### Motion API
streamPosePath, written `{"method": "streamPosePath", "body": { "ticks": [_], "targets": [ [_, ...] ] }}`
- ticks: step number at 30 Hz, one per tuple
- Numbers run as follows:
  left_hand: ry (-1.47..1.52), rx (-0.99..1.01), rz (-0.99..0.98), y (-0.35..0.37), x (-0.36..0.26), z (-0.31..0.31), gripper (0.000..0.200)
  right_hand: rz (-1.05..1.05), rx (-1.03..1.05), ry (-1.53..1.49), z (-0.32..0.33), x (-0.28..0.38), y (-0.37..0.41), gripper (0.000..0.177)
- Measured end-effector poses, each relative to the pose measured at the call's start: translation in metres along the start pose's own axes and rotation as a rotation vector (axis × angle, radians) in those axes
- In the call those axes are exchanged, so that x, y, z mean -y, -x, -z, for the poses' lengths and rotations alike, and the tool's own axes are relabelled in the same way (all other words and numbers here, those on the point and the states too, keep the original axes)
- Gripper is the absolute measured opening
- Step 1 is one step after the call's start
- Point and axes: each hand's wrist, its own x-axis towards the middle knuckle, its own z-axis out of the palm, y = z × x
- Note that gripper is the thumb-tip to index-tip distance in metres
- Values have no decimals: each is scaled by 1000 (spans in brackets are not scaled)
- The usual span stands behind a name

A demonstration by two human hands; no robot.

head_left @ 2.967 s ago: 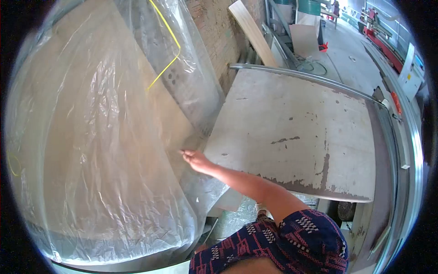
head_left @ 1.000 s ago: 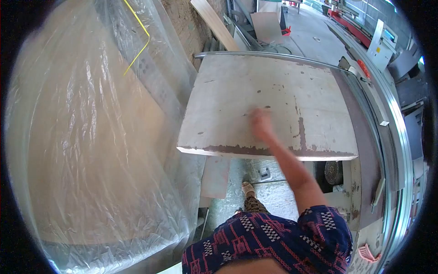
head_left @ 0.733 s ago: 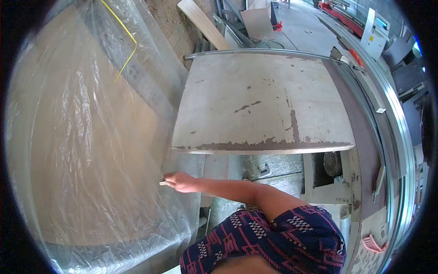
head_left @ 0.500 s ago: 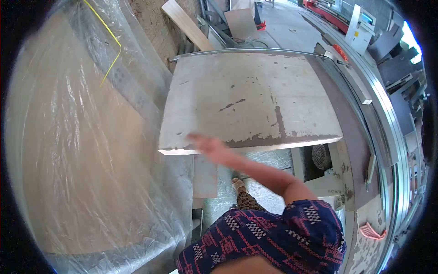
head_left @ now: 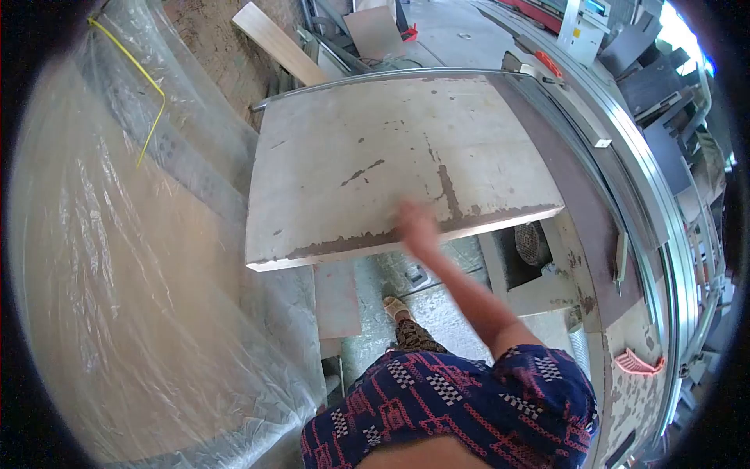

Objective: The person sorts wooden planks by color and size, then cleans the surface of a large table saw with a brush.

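Observation:
My right hand [head_left: 416, 225], smeared by motion, is at the near edge of a wide pale worktop [head_left: 320, 156] with worn brown patches. Its fingers overlap the surface just left of a long dark worn streak [head_left: 448, 190]; I cannot tell whether they hold anything. The bare forearm reaches up and left from a dark patterned sleeve [head_left: 535, 375]. My left hand is out of view.
Clear plastic sheeting [head_left: 117, 313] covers a large tan panel on the left. Metal rails [head_left: 656, 211] curve along the right side. A pink plastic piece [head_left: 639, 363] lies at lower right. Boards and scraps lean beyond the worktop, near a light plank [head_left: 281, 44].
My right hand has swept rightward along the near edge, from the left corner to about the middle. The view has turned, so the worktop sits further left.

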Motion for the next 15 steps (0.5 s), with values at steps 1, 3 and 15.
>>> {"method": "streamPosePath", "body": {
  "ticks": [1, 3, 15],
  "targets": [
    [-5, 0, -2, 1, 0, -1, 51, 98, -13, -51, -4, 64, 7, 37],
    [-12, 3, -8, 2, -2, -3, 51, 478, 237, -166, -64, 127, 27, 32],
    [-2, 0, 9, -4, -10, -5, 50, 125, 1, -421, 64, 50, -76, 37]
  ]
}}
